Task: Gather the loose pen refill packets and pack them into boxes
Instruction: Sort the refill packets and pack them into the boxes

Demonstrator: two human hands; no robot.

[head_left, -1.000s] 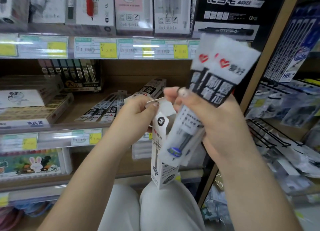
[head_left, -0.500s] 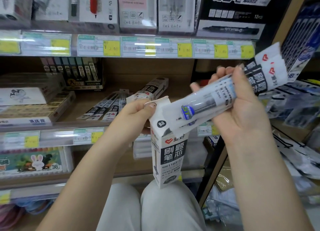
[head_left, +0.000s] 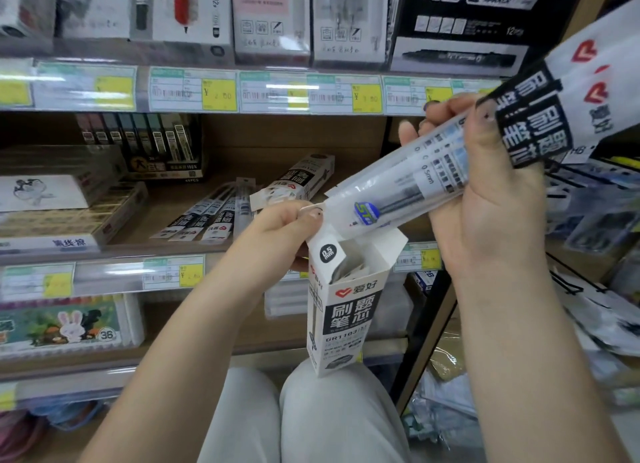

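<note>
My left hand (head_left: 280, 234) grips the top of a tall white and black refill box (head_left: 343, 320), upright over my knees with its flaps open; refills show inside. My right hand (head_left: 485, 192) holds a bunch of clear refill packets (head_left: 408, 188) with black and white headers, slanted down-left, their lower ends just above the box mouth. Several loose refill packets (head_left: 204, 216) lie on the wooden middle shelf (head_left: 173, 199), beside a second refill box (head_left: 298, 178) lying open-ended on its side.
Shelves hold boxed pens on top behind price tag rails (head_left: 194, 90), a display of small dark packs (head_left: 145, 143), flat boxes at the left, and a rabbit crayon box (head_left: 65, 324) below. A rack of hanging packets (head_left: 595, 220) stands at the right.
My right hand has swung the packet bunch from pointing down to slanting, then brought its lower end over the box mouth. The box's flaps now stand open under the packets.
</note>
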